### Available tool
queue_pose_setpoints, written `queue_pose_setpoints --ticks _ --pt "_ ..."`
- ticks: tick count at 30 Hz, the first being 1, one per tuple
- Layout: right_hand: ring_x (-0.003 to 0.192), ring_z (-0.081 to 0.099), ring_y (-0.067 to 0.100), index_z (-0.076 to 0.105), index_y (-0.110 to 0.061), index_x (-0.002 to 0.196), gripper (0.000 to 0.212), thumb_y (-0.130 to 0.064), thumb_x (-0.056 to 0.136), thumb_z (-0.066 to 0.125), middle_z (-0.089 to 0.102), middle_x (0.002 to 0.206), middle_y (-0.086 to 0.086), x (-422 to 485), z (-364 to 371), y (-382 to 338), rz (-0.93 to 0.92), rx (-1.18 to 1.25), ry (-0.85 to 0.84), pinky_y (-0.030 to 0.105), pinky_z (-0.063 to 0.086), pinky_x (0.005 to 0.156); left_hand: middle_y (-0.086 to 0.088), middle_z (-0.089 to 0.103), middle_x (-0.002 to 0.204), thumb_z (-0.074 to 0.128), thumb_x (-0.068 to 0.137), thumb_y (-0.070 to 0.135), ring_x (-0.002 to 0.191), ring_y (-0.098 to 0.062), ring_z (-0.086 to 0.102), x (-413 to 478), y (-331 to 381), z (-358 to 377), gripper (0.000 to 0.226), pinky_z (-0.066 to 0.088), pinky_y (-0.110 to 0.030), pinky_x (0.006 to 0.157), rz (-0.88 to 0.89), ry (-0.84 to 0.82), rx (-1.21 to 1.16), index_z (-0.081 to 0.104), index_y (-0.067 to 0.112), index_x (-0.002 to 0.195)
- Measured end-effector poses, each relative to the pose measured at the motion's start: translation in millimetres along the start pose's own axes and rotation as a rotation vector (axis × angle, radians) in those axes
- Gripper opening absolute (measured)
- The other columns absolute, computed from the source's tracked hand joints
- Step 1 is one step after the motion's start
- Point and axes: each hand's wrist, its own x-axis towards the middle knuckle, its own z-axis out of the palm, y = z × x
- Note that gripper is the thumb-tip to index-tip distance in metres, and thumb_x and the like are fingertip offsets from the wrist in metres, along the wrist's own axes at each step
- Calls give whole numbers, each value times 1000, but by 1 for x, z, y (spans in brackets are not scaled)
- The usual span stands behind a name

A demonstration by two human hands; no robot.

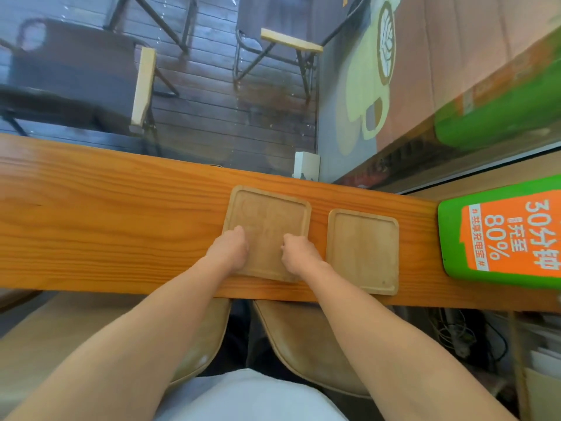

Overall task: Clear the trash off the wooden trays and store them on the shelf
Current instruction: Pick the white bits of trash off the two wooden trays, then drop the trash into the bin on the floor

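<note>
I see two square wooden trays lying flat on a long wooden counter point(121, 214), side by side with a narrow strip of counter between them. The left tray point(270, 217) sits a little farther from me and is slightly turned; the right tray point(362, 250) reaches almost to the near edge of the counter. Both trays look bare, with only faint marks on the left one's surface. My left hand point(229, 252) rests on the near left part of the left tray, fingers curled down onto the wood, and my right hand point(299, 253) rests on its near right part, just beside the gap to the other tray, fingers likewise bent. Both hands touch the tray from above; I cannot tell whether either one actually grips its rim or only presses on it. At the right end of the counter stands a green and orange charging station point(504, 235) with printed lettering, well apart from the right tray. A small white box point(306, 166) stands at the far edge of the counter, just beyond the left tray. Beyond that is a glass pane, and through it I see dark floorboards point(212, 95) and folding chairs point(282, 53) with pale wooden armrests. Below the counter, two tan seats point(303, 344) sit close together near my body.
</note>
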Motion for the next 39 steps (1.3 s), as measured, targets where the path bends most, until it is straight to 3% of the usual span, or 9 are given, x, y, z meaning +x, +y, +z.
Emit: queue_pose_setpoints --ticks 2,7,13,17,22,26,30,33,39 --pt "87 58 27 55 -13 101 13 -14 97 43 61 105 10 -12 -4 1 -28 -11 -2 43 53 78 -9 55 94 41 100 18 80 -25 53 -11 -5 -2 10 42 -35 65 -30 2 -4 48 13 95" --pt "86 57 29 53 -18 91 31 -40 101 34 61 100 11 -51 -19 12 -147 89 84 43 49 76 -11 65 97 40 101 35 80 -27 57 -36 17 -6 29 43 -35 65 65 58 42 57 13 94" --pt "77 55 30 43 -18 78 33 -37 101 32 59 90 12 -129 -19 91 -167 156 304 42 47 68 -12 67 104 35 101 41 93 -33 61 -91 100 12 41 49 -39 75 238 176 239 64 13 103" --pt "90 58 35 58 -16 97 35 -38 98 30 63 108 15 -197 -3 182 -5 170 492 38 39 69 -15 67 105 32 101 43 95 -36 61 -152 175 48 43 49 -40 76 421 225 373 63 13 97" --pt "101 58 40 58 -12 105 41 -40 99 28 62 114 18 -290 58 303 259 224 596 43 40 72 -13 68 96 31 100 45 88 -37 63 -238 266 140 43 45 -38 66 744 273 504 63 18 92" --pt "99 59 38 56 -12 103 39 -39 100 28 63 111 16 -357 129 382 439 291 621 42 41 73 1 58 74 33 100 48 77 -29 63 -304 316 239 43 43 -35 59 909 77 483 53 22 72" --pt "99 61 36 57 -15 101 37 -40 99 30 64 109 13 -401 190 424 581 363 642 40 39 70 1 66 88 36 99 47 80 -21 65 -337 335 315 39 56 -38 72 973 -36 547 65 22 92" --pt "96 61 35 54 -18 96 29 -38 98 34 63 108 11 -421 232 446 653 420 580 38 40 69 -2 67 107 39 97 41 96 -27 63 -353 338 355 36 51 -37 77 1039 -78 730 67 22 108" --pt "86 59 32 46 -22 83 21 -38 96 40 62 99 8 -405 260 452 645 521 493 38 43 64 -8 66 101 41 95 38 87 -31 62 -329 324 372 31 47 -36 67 933 -93 751 63 19 104"
